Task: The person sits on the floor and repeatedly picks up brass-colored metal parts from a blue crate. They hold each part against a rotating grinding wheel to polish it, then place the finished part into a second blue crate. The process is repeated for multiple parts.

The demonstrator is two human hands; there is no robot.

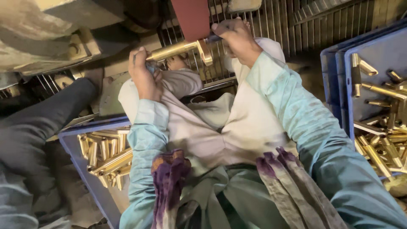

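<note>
A long brass handle [176,49] is held level against a red-brown sanding belt [191,17] at the top centre. My left hand [143,74] grips its left end, with a bit of cloth under the fingers. My right hand [237,38] holds its right end, close to the belt, where the brass bends into a hook shape. Both sleeves are light teal. A pale cloth [237,123] lies over my lap under the arms.
A blue crate [80,169] at lower left holds several brass handles [108,154]. Stacked blue crates [339,76] on the right hold many more brass parts [383,127]. A metal grille [271,21] stands behind the belt. Another person's dark-clothed leg [38,123] is at left.
</note>
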